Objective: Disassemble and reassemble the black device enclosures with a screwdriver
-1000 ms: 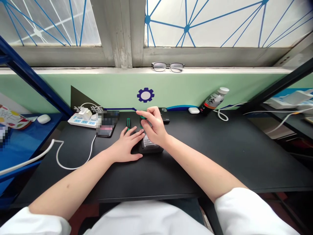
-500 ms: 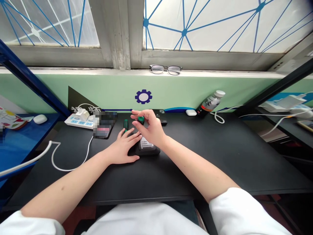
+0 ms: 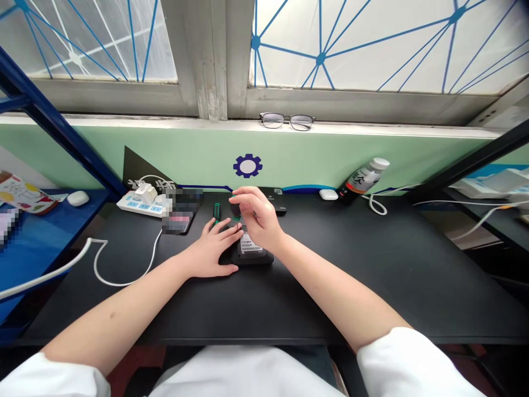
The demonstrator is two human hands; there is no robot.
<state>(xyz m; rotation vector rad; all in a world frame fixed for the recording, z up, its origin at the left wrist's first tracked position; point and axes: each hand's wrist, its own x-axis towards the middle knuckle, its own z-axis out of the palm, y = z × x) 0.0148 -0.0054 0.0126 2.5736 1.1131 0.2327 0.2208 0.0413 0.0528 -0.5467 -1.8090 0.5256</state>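
Black table (image 3: 339, 248), matte, set against a pale green wall panel (image 3: 194, 154) bearing a dark blue gear emblem (image 3: 248, 165). Above: white sill (image 3: 384, 130) with folded-out glasses (image 3: 287, 121), then windows (image 3: 289, 33) patterned in blue lines.

Dark device (image 3: 253, 255), white label up, lies mid-table between the hands. Left hand (image 3: 212, 251) palm down, fingers spread wide, fingertips at the device's left side. Right hand (image 3: 261, 218) above the device, fingers bent about an upright green-and-black screwdriver (image 3: 235, 211); tip hard to make out. Second green screwdriver (image 3: 217, 210) on the table just beyond the left fingers.

Left rear: white power strip (image 3: 138, 205) beside a phone (image 3: 182, 216), partly pixelated. Right rear: small white case (image 3: 328, 194), bottle (image 3: 363, 179) leaning toward the wall. Blue side table (image 3: 31, 264) at far left.
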